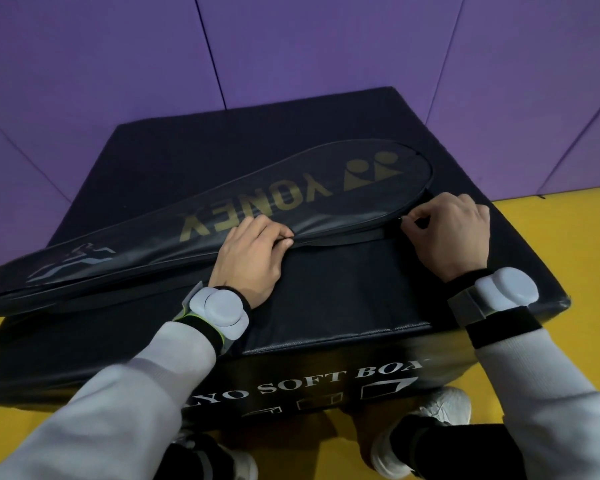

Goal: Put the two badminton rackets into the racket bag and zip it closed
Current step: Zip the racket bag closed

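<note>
The racket bag (222,209) is lying flat on top of the black soft box (361,289), which is serving as the worktop. Its narrow handle end is pointing left and its wide head end right, with the gold lettering facing up. The bag's contents are hidden by the top panel, so it cannot be told what is lying inside.

Along the near edge, a narrow gap is showing between the top panel and the strip beneath it. This gap is running between the two hands. Around the head end beyond the right hand, the seam is appearing closed.

The left hand (253,258) is resting on the bag's near edge at mid-length, thumb and fingers pinching the panel edge. The right hand (447,230) is curling at the edge near the head end, fingertips pinching the small zip pull (400,219).

Both forearms are wearing grey sleeves (125,393) and pale wrist units (219,306). The box is standing on a yellow floor (568,244) in front of purple wall padding (291,46).
</note>
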A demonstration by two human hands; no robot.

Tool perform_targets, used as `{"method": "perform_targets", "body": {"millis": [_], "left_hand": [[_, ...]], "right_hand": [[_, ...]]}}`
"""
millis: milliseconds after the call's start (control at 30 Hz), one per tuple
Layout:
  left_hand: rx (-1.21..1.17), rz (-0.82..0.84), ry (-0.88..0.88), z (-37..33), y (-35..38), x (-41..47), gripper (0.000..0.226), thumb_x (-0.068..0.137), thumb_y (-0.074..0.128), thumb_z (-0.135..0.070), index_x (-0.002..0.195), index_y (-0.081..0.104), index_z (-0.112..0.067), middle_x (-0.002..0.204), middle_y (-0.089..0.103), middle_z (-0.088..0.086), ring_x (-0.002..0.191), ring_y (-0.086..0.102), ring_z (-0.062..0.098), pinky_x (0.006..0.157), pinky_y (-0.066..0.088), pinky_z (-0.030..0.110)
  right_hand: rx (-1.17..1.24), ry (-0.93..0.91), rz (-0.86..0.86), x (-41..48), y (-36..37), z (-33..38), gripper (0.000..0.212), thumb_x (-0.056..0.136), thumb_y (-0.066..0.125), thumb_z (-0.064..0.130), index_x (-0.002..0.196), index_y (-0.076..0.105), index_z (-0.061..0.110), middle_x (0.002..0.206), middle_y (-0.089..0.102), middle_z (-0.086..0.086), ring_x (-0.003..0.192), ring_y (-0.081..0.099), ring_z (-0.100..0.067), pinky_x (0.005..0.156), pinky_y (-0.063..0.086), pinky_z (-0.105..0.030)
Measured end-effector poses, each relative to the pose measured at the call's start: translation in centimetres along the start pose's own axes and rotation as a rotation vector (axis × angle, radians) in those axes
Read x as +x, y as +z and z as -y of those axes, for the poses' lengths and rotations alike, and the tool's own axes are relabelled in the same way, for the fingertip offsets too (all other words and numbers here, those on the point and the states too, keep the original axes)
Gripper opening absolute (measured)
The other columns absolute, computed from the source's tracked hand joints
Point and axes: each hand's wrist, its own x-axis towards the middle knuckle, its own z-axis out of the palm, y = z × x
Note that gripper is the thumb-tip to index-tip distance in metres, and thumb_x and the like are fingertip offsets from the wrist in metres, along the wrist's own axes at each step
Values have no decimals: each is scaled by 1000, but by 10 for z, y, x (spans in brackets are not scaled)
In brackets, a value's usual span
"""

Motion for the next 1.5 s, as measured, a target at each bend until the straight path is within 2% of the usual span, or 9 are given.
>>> {"method": "perform_targets", "body": {"millis": [400, 600, 700, 800, 967, 1100, 1200, 1400, 1500], "left_hand": [[-35, -7, 15, 3, 3, 0, 12, 99, 57, -31, 102, 66, -24, 95, 57, -14, 93, 49, 11, 85, 36, 26], [-32, -18, 21, 1, 2, 0, 12, 99, 57, -31, 102, 66, -24, 96, 58, -14, 93, 49, 10, 85, 36, 25], [-28, -14, 20, 1, 2, 0, 12, 99, 57, -31, 103, 66, -24, 96, 58, -14, 94, 49, 9, 85, 36, 25], [-26, -14, 14, 0, 2, 0, 12, 98, 58, -32, 103, 66, -24, 96, 57, -14, 94, 49, 9, 85, 36, 25], [-33, -16, 2, 1, 1, -1, 12, 95, 61, -31, 103, 66, -24, 95, 54, -16, 93, 46, 8, 85, 35, 25], [-25, -25, 1, 1, 0, -1, 14, 92, 62, -32, 103, 65, -24, 96, 55, -14, 94, 45, 7, 85, 35, 24], [-16, -19, 1, 1, 0, -1, 17, 91, 62, -33, 105, 64, -24, 96, 50, -17, 95, 46, 8, 87, 35, 24], [-9, -6, -4, 2, -1, -2, 20, 89, 61, -33, 107, 64, -24, 99, 56, -12, 96, 48, 10, 88, 37, 26], [-1, -3, -1, 2, -1, -2, 21, 89, 60, -33, 107, 64, -24, 99, 57, -11, 97, 49, 11, 88, 33, 23]], "right_hand": [[-42, 89, -90, 11, 6, -10, 18, 83, 64, 26, 74, 70, 11, 87, 63, -14, 78, 58, -39, 80, 37, -45], [-42, 119, -123, 16, 6, -9, 23, 83, 58, 21, 77, 70, 2, 91, 62, -19, 75, 56, -43, 71, 45, -50], [-29, 139, -133, 16, 8, -9, 21, 83, 60, 19, 76, 68, 1, 94, 61, -18, 76, 57, -43, 68, 46, -45], [31, 134, -137, 17, 12, -12, 19, 84, 63, 18, 75, 67, 2, 95, 60, -17, 78, 57, -42, 64, 39, -38], [173, 52, -129, 15, 13, -14, 14, 87, 66, 18, 89, 73, 5, 98, 65, -16, 91, 60, -34, 75, 40, -32], [292, 11, -103, 11, 6, -3, 17, 84, 64, 13, 98, 71, 7, 103, 65, -12, 95, 60, -26, 82, 35, -20], [306, -87, -11, 3, 1, 15, 23, 79, 66, 12, 102, 71, 10, 105, 64, -10, 103, 57, -29, 90, 39, -27], [264, -412, 232, -15, 4, 56, 51, 78, 77, 29, 124, 64, 12, 118, 59, -8, 114, 49, -29, 104, 41, -37], [257, -450, 219, -20, 10, 69, 46, 81, 76, 23, 123, 65, 10, 119, 58, -12, 114, 50, -32, 101, 45, -45]]}}
